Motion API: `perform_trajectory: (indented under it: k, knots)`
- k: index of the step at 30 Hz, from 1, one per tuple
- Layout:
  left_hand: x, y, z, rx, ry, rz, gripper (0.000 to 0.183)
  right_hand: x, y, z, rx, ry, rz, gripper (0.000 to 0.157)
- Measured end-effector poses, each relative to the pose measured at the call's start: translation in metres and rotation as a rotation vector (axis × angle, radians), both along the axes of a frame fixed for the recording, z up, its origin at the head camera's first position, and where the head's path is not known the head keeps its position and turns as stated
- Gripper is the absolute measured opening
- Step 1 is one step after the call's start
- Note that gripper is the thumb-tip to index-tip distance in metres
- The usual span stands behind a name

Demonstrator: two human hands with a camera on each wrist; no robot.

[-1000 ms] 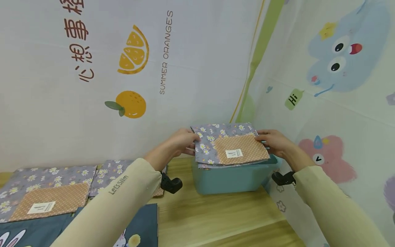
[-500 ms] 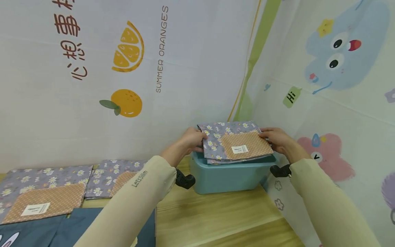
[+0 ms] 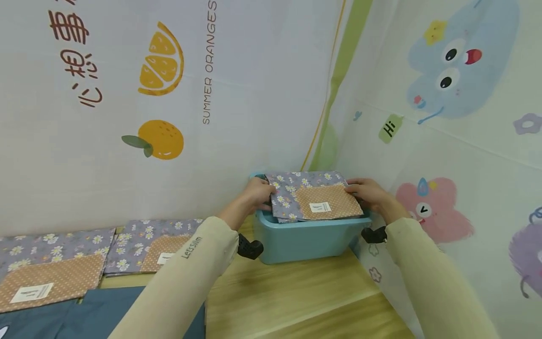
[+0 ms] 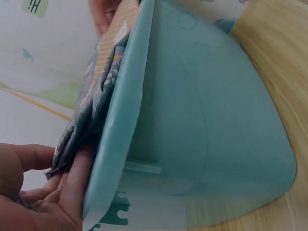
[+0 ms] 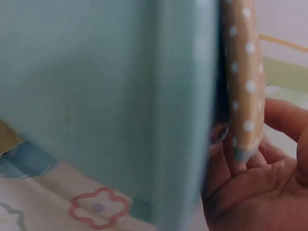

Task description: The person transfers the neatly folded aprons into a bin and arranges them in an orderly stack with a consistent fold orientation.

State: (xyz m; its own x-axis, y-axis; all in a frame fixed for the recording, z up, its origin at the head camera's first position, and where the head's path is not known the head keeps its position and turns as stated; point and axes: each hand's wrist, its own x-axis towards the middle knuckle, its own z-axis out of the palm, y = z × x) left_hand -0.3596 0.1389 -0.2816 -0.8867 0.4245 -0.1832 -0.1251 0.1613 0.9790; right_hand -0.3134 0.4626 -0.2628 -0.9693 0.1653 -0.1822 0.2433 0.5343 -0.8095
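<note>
A folded cloth (image 3: 288,197), purple-grey with daisies and a tan dotted panel with a white label, lies level in the mouth of a teal plastic bin (image 3: 305,240). My left hand (image 3: 257,194) grips its left edge, thumb on top and fingers underneath, right at the bin's rim. On the opposite side my right hand (image 3: 367,194) holds the dotted edge the same way. In the left wrist view the cloth's layered folds (image 4: 91,110) sit against the rim. The right wrist view shows the dotted edge (image 5: 246,82) between thumb and fingers. The bin's inside is mostly hidden.
Two more daisy cloths, one at far left (image 3: 51,273) and one beside it (image 3: 131,249), lie on the wooden table (image 3: 271,301). Dark blue cloths (image 3: 114,306) are in front of them. Printed curtains (image 3: 262,94) stand close behind and to the right of the bin.
Both hands have lowered the daisy cloth from above the bin into its opening. The head view has shifted slightly to the right.
</note>
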Motion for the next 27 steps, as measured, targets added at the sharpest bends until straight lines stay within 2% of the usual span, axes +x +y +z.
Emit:
perform_trajectory:
  k: [5, 10, 13, 17, 23, 26, 27]
  knots:
    - [-0.004, 0.000, -0.003, -0.005, -0.013, -0.006, 0.053, -0.004, 0.004, -0.009, 0.015, 0.009, 0.016, 0.059]
    - [-0.001, 0.005, -0.008, -0.087, 0.061, 0.024, 0.044, -0.003, 0.008, -0.014, 0.048, 0.038, 0.014, 0.058]
    - [0.003, 0.009, -0.011, -0.119, 0.090, 0.026, 0.041, 0.000, 0.011, -0.017, 0.104, 0.040, 0.020, 0.057]
    - [0.005, 0.012, -0.011, -0.102, 0.094, 0.024, 0.045, 0.003, 0.013, -0.016, 0.133, 0.048, 0.028, 0.057]
    - [0.002, 0.006, -0.009, -0.131, 0.111, 0.047, 0.044, -0.001, 0.008, -0.014, 0.083, 0.040, 0.037, 0.058]
    - [0.003, 0.004, -0.008, -0.185, 0.159, 0.047, 0.046, -0.002, 0.004, -0.012, 0.076, 0.023, 0.038, 0.058]
    - [0.003, 0.004, -0.007, -0.207, 0.174, 0.044, 0.035, -0.002, 0.003, -0.012, 0.079, 0.015, 0.041, 0.057]
